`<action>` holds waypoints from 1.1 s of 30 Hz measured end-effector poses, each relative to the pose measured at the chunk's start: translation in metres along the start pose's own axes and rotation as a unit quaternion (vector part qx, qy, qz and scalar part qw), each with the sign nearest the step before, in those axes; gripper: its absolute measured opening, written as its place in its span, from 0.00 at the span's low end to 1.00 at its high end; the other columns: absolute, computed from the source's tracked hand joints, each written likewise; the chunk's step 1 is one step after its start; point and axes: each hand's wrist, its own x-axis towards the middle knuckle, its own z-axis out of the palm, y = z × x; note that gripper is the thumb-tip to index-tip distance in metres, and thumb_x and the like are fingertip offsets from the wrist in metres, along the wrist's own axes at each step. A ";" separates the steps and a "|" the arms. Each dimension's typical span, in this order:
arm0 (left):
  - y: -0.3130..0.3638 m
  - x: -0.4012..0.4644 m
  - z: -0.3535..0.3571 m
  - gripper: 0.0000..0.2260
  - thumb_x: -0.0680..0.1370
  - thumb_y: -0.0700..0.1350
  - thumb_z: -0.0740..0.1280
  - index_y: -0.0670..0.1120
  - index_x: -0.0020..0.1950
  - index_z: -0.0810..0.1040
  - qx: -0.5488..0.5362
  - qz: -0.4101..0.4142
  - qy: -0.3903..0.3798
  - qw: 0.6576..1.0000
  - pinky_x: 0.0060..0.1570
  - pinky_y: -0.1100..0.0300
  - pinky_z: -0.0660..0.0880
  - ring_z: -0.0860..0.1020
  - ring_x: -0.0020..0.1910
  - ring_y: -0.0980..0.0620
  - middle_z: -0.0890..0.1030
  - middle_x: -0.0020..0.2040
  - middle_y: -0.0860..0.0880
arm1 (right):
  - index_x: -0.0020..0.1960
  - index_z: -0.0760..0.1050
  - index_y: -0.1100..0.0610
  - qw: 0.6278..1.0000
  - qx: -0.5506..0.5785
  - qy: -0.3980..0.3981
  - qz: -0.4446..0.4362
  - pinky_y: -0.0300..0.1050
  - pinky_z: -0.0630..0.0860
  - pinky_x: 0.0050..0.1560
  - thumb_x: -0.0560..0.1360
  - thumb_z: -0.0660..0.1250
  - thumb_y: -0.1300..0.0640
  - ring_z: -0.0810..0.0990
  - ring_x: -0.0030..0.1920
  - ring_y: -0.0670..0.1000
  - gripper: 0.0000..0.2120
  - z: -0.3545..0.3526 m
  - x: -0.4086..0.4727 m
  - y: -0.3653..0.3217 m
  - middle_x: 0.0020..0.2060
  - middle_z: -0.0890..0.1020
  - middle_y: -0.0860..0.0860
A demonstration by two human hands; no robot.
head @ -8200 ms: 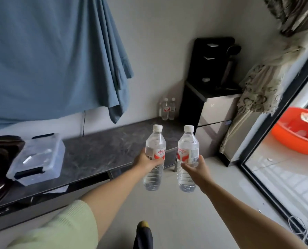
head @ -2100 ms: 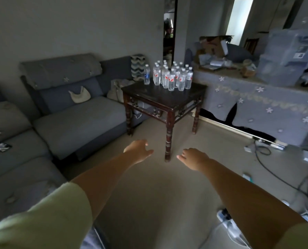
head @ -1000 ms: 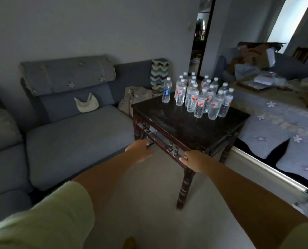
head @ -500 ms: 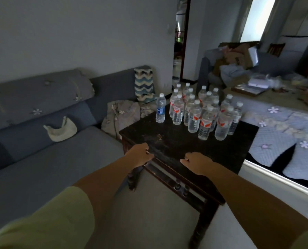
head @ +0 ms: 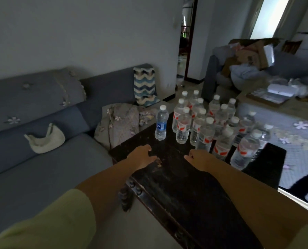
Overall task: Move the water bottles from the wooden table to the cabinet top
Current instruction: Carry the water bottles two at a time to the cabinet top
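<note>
Head view: both hands loosely curled, empty, above wooden table; rear water bottles overlap, dim.

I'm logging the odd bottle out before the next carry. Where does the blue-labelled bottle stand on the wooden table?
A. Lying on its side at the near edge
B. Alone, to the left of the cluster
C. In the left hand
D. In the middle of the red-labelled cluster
B: the blue-labelled bottle stands upright by itself, apart to the left of the red-labelled cluster, and both the left hand and right hand hold nothing.
</note>
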 end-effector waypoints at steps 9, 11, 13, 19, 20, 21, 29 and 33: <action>0.001 0.097 0.022 0.25 0.75 0.56 0.68 0.48 0.68 0.68 -0.051 -0.026 -0.008 0.998 0.56 0.55 0.74 0.76 0.58 0.46 0.75 0.63 0.45 | 0.76 0.57 0.62 0.984 0.151 0.089 0.033 0.53 0.63 0.72 0.81 0.59 0.47 0.65 0.72 0.57 0.30 -0.006 0.091 0.009 0.73 0.64 0.59; 0.001 0.120 0.027 0.29 0.75 0.56 0.68 0.47 0.72 0.65 -0.064 -0.026 -0.015 0.997 0.58 0.55 0.73 0.75 0.61 0.45 0.74 0.65 0.44 | 0.76 0.57 0.61 0.967 0.219 0.130 0.029 0.49 0.62 0.73 0.80 0.61 0.50 0.65 0.73 0.57 0.29 -0.001 0.109 0.010 0.74 0.65 0.58; 0.001 0.142 0.030 0.32 0.75 0.56 0.69 0.46 0.74 0.61 -0.077 -0.024 -0.016 0.997 0.60 0.54 0.72 0.73 0.64 0.44 0.72 0.68 0.43 | 0.73 0.62 0.61 0.939 0.285 0.189 0.029 0.45 0.64 0.68 0.80 0.63 0.52 0.68 0.70 0.57 0.25 0.005 0.126 0.009 0.70 0.69 0.58; -0.009 0.216 0.042 0.37 0.74 0.52 0.71 0.43 0.76 0.55 -0.137 -0.019 -0.001 0.990 0.65 0.51 0.67 0.68 0.70 0.42 0.66 0.73 0.41 | 0.72 0.63 0.60 0.876 0.417 0.234 0.063 0.45 0.66 0.69 0.77 0.68 0.58 0.70 0.69 0.55 0.27 0.021 0.193 0.006 0.69 0.70 0.56; -0.010 0.223 0.042 0.39 0.74 0.52 0.71 0.43 0.77 0.54 -0.146 -0.014 0.004 0.989 0.66 0.50 0.66 0.67 0.70 0.42 0.65 0.73 0.41 | 0.74 0.61 0.59 0.866 0.436 0.233 0.071 0.48 0.65 0.72 0.76 0.69 0.58 0.68 0.70 0.53 0.30 0.024 0.198 0.006 0.71 0.69 0.55; -0.011 0.237 0.042 0.40 0.73 0.53 0.72 0.43 0.77 0.53 -0.160 -0.009 0.007 0.987 0.68 0.49 0.66 0.67 0.70 0.42 0.65 0.73 0.41 | 0.75 0.59 0.59 0.855 0.453 0.237 0.086 0.48 0.64 0.73 0.75 0.70 0.58 0.67 0.71 0.53 0.32 0.027 0.209 0.008 0.72 0.68 0.54; -0.011 0.297 0.064 0.38 0.70 0.45 0.76 0.47 0.74 0.59 -0.353 0.036 -0.003 0.935 0.67 0.49 0.69 0.69 0.69 0.49 0.69 0.71 0.48 | 0.70 0.64 0.59 0.800 0.511 0.275 0.152 0.28 0.67 0.58 0.70 0.75 0.61 0.71 0.61 0.45 0.33 0.052 0.255 0.018 0.63 0.72 0.50; -0.009 0.312 0.069 0.34 0.71 0.45 0.75 0.47 0.72 0.63 -0.376 0.038 0.005 0.926 0.62 0.55 0.71 0.72 0.66 0.49 0.72 0.68 0.48 | 0.67 0.63 0.60 0.789 0.508 0.295 0.178 0.18 0.68 0.42 0.68 0.77 0.59 0.73 0.55 0.45 0.33 0.055 0.267 0.017 0.56 0.72 0.46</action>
